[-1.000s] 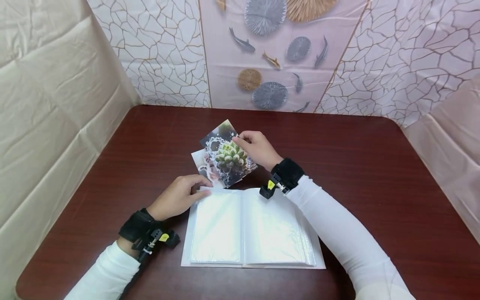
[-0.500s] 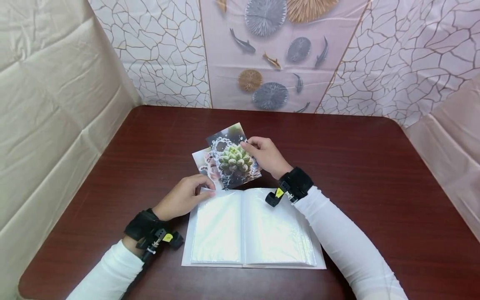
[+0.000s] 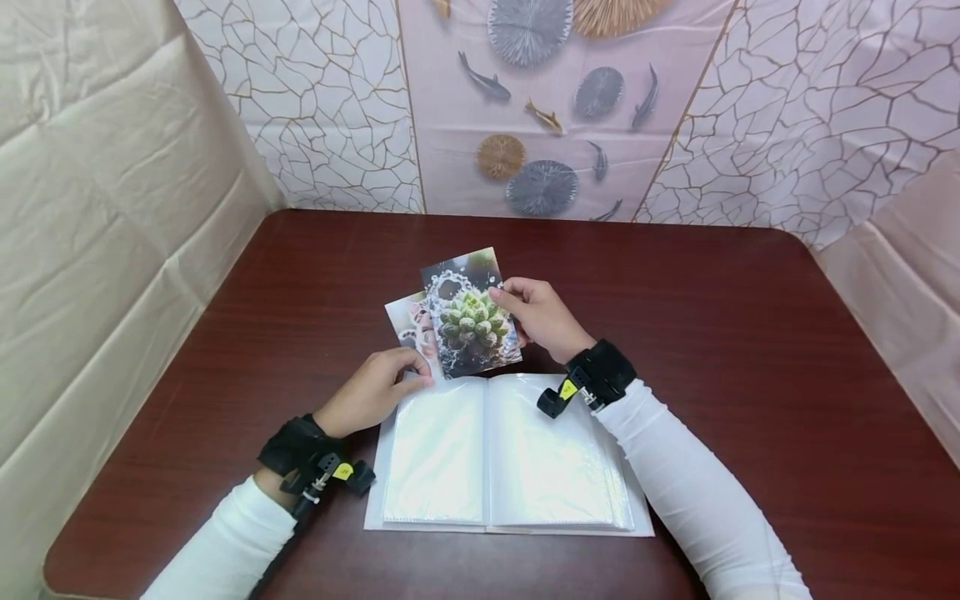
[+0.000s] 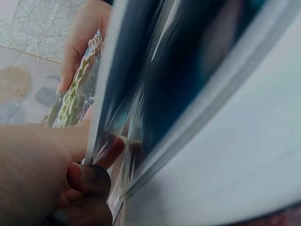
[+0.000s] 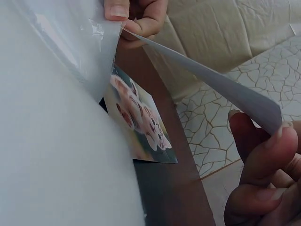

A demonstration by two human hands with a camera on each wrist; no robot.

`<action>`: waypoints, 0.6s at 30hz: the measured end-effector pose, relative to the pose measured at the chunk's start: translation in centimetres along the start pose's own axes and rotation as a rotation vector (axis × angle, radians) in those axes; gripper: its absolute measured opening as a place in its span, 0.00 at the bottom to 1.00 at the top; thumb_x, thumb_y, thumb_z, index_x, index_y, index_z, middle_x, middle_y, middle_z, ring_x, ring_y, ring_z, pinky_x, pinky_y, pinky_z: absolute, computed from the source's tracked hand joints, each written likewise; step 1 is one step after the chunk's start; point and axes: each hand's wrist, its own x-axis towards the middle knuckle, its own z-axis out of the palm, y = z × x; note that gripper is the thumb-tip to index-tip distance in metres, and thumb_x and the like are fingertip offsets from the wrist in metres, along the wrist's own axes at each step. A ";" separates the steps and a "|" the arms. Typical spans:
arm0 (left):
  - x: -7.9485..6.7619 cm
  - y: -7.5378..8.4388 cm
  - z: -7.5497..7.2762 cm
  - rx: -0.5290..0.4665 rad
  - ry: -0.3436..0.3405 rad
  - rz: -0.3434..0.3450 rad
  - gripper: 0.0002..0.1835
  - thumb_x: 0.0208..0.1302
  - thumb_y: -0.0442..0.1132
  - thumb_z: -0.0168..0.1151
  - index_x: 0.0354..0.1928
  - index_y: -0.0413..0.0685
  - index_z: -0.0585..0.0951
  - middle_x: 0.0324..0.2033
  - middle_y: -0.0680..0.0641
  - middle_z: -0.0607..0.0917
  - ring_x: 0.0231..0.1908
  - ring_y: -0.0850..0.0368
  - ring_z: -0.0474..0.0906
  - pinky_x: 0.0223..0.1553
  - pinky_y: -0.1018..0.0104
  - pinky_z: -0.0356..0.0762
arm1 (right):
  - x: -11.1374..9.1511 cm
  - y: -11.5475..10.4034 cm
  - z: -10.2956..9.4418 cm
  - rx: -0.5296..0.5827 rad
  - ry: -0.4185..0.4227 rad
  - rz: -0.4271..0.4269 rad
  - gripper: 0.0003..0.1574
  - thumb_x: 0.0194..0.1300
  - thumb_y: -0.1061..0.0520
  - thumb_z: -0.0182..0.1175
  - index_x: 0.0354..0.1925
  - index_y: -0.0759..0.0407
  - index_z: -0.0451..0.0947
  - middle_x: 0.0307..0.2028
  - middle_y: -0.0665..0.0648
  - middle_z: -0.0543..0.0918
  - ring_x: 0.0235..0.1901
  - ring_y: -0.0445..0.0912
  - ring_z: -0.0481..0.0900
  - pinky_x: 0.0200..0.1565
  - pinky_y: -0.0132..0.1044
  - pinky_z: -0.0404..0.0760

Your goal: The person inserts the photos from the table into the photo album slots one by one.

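A photo album [image 3: 555, 458] lies spread on the table, its clear pockets showing white. My left hand [image 3: 369, 392] pinches the pocket's top edge at the album's upper left corner; in the left wrist view its fingers [image 4: 91, 176] are curled at the plastic sleeve. Between thumb and fingers, my right hand [image 3: 551, 321] grips the right edge of a succulent photo [image 3: 471, 337], tilted up just beyond the album. The right wrist view shows this photo [image 5: 211, 82] almost edge-on, one corner close to the left fingertips. A second photo [image 3: 405, 319], with pinkish shapes, lies partly beneath it.
The dark red-brown table [image 3: 750, 375] extends around the album. Behind it hangs a patterned cloth [image 3: 540, 108] with fish and round motifs. Cream cloth [image 3: 112, 208] drapes along the left side, and another drape [image 3: 900, 308] hangs at the right.
The succulent photo has shifted right and turned more upright, with my right hand moving right and slightly toward me. My left hand has stayed at the album corner, moving only slightly right.
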 end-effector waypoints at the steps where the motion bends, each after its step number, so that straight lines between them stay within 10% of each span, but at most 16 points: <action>1: 0.0 0.0 0.0 -0.002 0.001 0.004 0.02 0.64 0.42 0.60 0.37 0.54 0.79 0.22 0.52 0.71 0.22 0.56 0.64 0.27 0.65 0.67 | 0.0 0.0 0.0 0.001 -0.002 0.001 0.24 0.68 0.41 0.54 0.39 0.62 0.73 0.22 0.53 0.62 0.12 0.46 0.59 0.18 0.38 0.67; 18: 0.0 0.3 -0.1 -0.055 0.072 0.090 0.03 0.61 0.42 0.63 0.34 0.59 0.84 0.27 0.57 0.77 0.26 0.59 0.66 0.28 0.65 0.67 | -0.5 -0.2 0.0 0.020 -0.047 -0.010 0.21 0.69 0.43 0.54 0.35 0.62 0.71 0.17 0.52 0.61 0.12 0.48 0.62 0.18 0.41 0.68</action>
